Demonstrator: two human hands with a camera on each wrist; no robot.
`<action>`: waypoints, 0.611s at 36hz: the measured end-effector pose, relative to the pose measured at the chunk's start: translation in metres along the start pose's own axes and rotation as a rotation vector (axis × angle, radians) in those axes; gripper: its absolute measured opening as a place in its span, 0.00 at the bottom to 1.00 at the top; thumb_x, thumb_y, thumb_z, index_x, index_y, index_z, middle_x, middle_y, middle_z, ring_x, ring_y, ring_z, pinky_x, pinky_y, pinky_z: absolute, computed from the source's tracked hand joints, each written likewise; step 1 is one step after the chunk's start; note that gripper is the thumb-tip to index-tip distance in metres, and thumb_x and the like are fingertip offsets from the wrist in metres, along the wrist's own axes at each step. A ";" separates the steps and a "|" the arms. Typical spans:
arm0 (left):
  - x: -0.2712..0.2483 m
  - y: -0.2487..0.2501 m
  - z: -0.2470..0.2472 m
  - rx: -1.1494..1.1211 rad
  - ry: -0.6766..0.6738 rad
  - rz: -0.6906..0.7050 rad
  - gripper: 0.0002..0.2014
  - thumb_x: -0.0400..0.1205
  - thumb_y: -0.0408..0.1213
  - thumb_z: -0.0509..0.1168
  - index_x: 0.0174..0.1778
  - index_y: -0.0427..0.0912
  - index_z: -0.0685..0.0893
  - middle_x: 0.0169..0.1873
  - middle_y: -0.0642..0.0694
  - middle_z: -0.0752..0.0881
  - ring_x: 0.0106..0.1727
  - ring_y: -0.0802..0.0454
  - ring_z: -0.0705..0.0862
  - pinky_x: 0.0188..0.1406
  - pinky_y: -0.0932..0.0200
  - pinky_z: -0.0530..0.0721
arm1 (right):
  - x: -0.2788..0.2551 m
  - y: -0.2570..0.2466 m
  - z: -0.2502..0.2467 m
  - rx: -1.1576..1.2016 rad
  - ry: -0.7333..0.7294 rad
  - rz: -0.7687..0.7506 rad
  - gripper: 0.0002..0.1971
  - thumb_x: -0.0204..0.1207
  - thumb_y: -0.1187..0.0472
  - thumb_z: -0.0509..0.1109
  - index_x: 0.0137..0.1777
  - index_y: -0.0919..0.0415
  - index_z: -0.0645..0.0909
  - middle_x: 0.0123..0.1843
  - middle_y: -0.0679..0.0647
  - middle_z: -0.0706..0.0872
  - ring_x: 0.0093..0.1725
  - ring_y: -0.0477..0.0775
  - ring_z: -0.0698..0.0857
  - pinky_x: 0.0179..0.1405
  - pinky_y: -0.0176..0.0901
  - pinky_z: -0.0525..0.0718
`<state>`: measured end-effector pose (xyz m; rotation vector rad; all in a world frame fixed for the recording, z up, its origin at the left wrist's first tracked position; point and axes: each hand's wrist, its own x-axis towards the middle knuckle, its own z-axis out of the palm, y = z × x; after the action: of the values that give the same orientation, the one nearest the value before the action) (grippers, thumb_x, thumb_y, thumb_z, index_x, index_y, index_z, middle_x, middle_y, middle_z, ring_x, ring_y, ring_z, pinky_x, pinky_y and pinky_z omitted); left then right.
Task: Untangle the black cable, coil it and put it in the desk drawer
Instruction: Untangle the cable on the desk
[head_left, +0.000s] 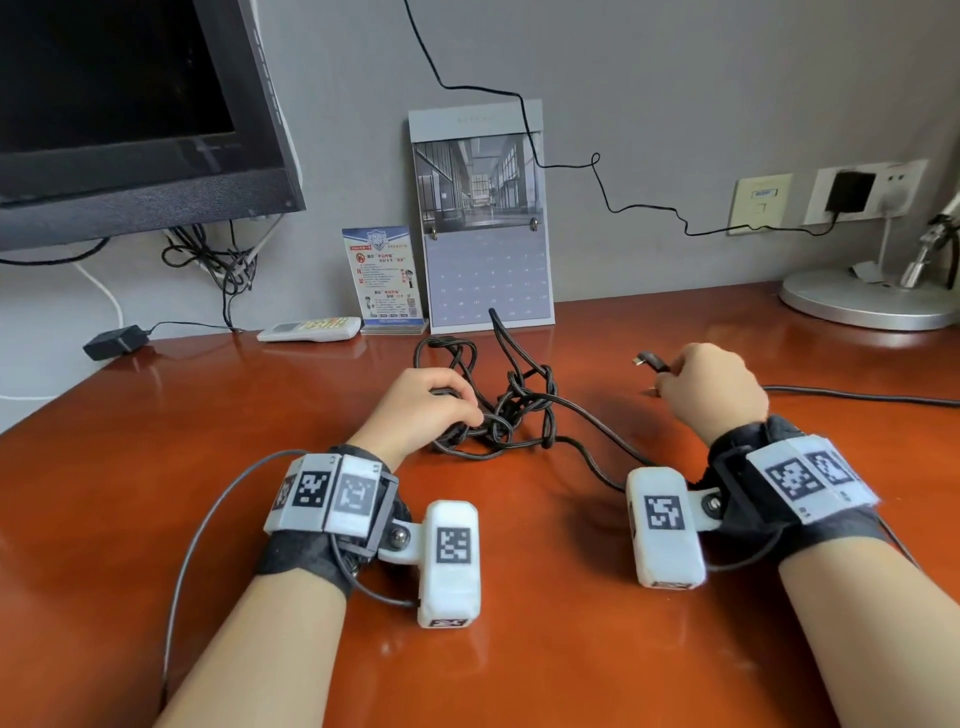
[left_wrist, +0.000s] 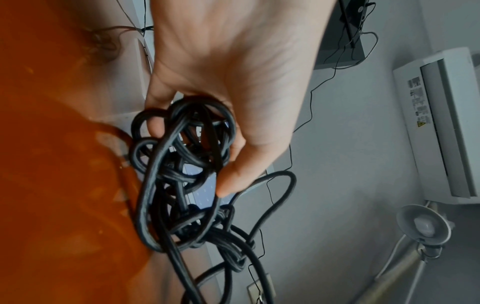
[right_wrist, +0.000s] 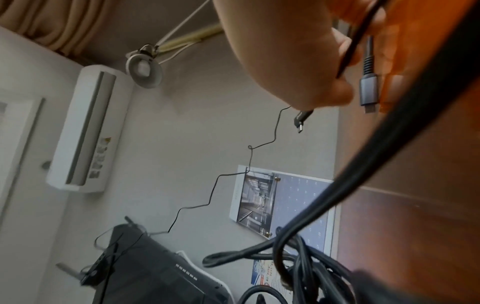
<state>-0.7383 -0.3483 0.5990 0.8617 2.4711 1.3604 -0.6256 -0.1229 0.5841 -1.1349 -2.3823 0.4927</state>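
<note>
— Fingers (left_wrist: 228, 181) of the left hand (head_left: 421, 410) are curled into the knotted black cable (head_left: 511, 410), pinning the tangle mid-surface (head_left: 519, 649).
— And the right hand (head_left: 711, 389)?
— Clamped on a free end; its plug (head_left: 647, 360) pokes out to the left, just above the surface.
— So we're untangling?
— Yes, barely begun, I'd say. Next, that plug likely needs feeding back through the loops while the left hand steadies the knot. No drawer in view yet.
</note>
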 end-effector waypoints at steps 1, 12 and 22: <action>0.000 0.000 0.001 -0.006 0.005 0.000 0.05 0.72 0.30 0.72 0.33 0.44 0.85 0.37 0.55 0.85 0.42 0.61 0.78 0.41 0.60 0.71 | 0.000 0.000 0.000 -0.014 -0.006 -0.003 0.13 0.78 0.63 0.66 0.60 0.65 0.79 0.57 0.65 0.83 0.51 0.65 0.81 0.46 0.49 0.75; 0.004 -0.005 0.005 -0.036 0.084 -0.001 0.05 0.71 0.30 0.72 0.33 0.44 0.86 0.43 0.55 0.86 0.56 0.56 0.79 0.53 0.59 0.69 | -0.024 -0.028 -0.014 0.131 -0.194 -0.508 0.07 0.78 0.62 0.65 0.48 0.57 0.85 0.44 0.51 0.82 0.47 0.52 0.81 0.43 0.30 0.75; 0.000 0.003 0.011 -0.129 0.157 -0.005 0.02 0.71 0.35 0.75 0.37 0.41 0.90 0.36 0.48 0.87 0.34 0.58 0.80 0.28 0.68 0.73 | -0.037 -0.043 -0.016 0.464 -0.358 -0.658 0.10 0.79 0.64 0.67 0.44 0.49 0.87 0.25 0.49 0.80 0.19 0.44 0.70 0.22 0.32 0.73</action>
<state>-0.7329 -0.3395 0.5951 0.7464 2.4616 1.6231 -0.6232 -0.1764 0.6101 -0.0434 -2.5431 0.9896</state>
